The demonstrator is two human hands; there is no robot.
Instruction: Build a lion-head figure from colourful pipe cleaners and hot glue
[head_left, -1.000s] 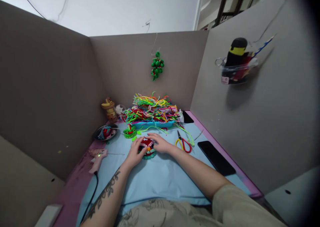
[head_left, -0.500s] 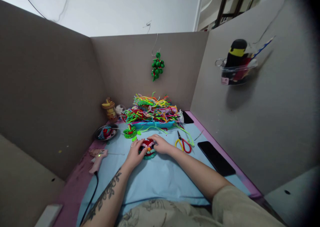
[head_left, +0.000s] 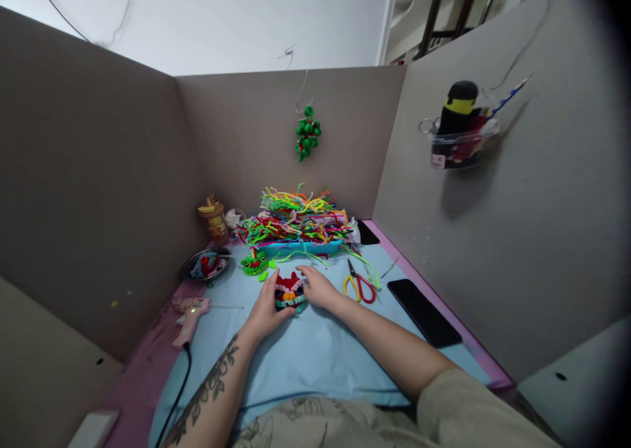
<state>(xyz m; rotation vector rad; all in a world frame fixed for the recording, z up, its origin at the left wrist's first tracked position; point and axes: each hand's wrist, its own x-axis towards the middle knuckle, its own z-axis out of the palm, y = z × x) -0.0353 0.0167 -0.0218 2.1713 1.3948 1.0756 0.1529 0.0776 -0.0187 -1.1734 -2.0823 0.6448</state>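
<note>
A small red, orange and teal pipe-cleaner figure (head_left: 289, 291) stands on the light blue mat (head_left: 305, 356). My left hand (head_left: 265, 309) cups its left side and my right hand (head_left: 318, 288) presses against its right side, fingers curled around it. Just behind it lies a green pipe-cleaner figure (head_left: 255, 263). A heap of loose coloured pipe cleaners (head_left: 296, 221) fills a blue tray at the back.
Red and yellow scissors (head_left: 359, 285) and a black phone (head_left: 424, 311) lie to the right. A pink glue gun (head_left: 188, 311) and a dark dish (head_left: 206, 264) sit on the left. Grey partition walls enclose the desk; a green ornament (head_left: 307, 133) hangs at the back.
The figure now stands more upright between my hands, and my fingers have shifted from over its top to its sides. The view has tilted slightly.
</note>
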